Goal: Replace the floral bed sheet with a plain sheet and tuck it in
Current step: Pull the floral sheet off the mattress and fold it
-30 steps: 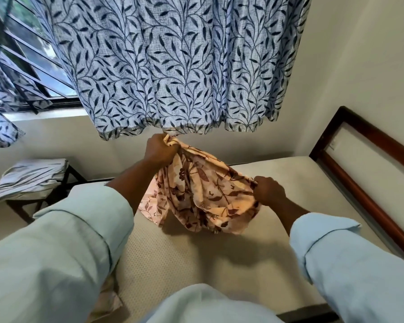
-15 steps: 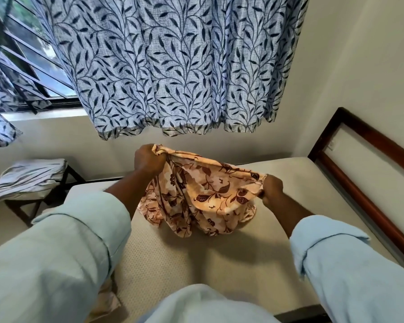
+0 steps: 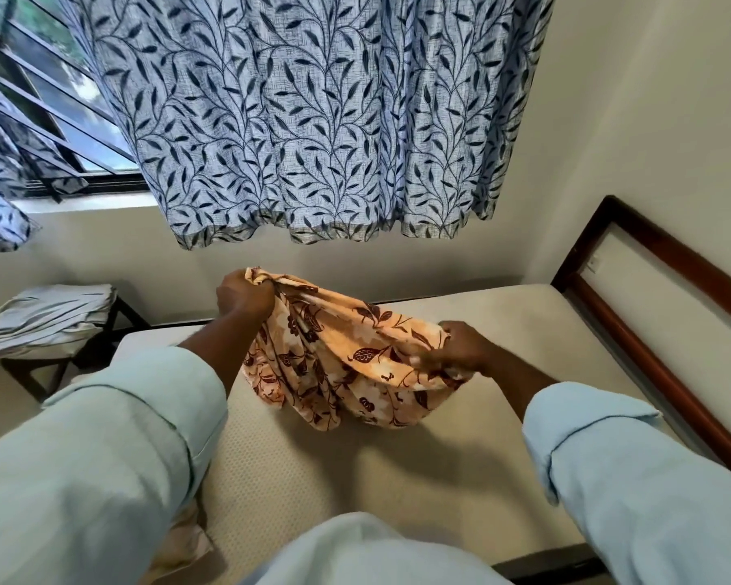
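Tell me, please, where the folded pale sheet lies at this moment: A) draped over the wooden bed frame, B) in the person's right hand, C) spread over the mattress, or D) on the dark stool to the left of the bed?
D: the folded pale sheet rests on the dark stool left of the bare mattress, while the left hand and right hand grip the floral sheet.

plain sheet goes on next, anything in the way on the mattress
Only the floral sheet, bunched in the left hand and right hand above the mattress. The plain sheet lies folded on the stool at left.
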Demonstrator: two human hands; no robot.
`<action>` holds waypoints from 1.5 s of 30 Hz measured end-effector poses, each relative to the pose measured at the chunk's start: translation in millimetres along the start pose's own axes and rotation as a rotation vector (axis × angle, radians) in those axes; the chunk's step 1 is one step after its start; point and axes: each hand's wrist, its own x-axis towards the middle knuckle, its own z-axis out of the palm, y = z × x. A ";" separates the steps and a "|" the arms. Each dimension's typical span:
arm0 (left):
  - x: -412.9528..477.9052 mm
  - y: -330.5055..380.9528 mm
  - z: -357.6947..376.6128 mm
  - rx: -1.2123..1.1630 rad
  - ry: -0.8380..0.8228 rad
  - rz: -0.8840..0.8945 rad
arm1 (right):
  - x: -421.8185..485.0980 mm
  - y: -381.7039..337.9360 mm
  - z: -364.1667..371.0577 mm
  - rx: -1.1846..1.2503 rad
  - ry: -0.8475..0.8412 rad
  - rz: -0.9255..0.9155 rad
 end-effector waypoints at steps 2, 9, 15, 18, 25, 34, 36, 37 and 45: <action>-2.4 1.4 1.5 0.022 -0.005 0.004 | -0.5 10.6 -0.9 -0.274 0.026 0.047; -3.3 -5.2 -1.0 0.089 -0.018 0.021 | -9.4 40.2 -17.6 -0.273 0.334 0.380; -4.4 -9.6 5.5 0.106 -0.145 0.066 | 66.7 141.4 -38.2 0.526 0.459 0.591; -5.1 -6.9 3.4 0.098 -0.368 0.086 | 40.7 79.9 -46.4 1.028 0.597 0.470; 13.3 -16.9 -2.7 0.624 -0.801 0.142 | 21.2 13.3 -50.7 1.038 0.848 0.384; 12.5 6.8 -4.2 0.972 -0.905 0.553 | 32.8 -48.4 -19.9 0.745 0.485 0.057; 9.5 12.6 -0.9 0.852 -0.780 0.785 | 28.3 -60.6 -13.6 0.519 0.403 -0.077; 7.3 15.2 2.6 0.764 -0.727 0.841 | 28.4 -65.8 -9.1 0.420 0.352 -0.141; -32.1 53.4 34.3 0.322 -0.747 0.786 | 31.5 -117.4 26.4 0.213 0.253 -0.278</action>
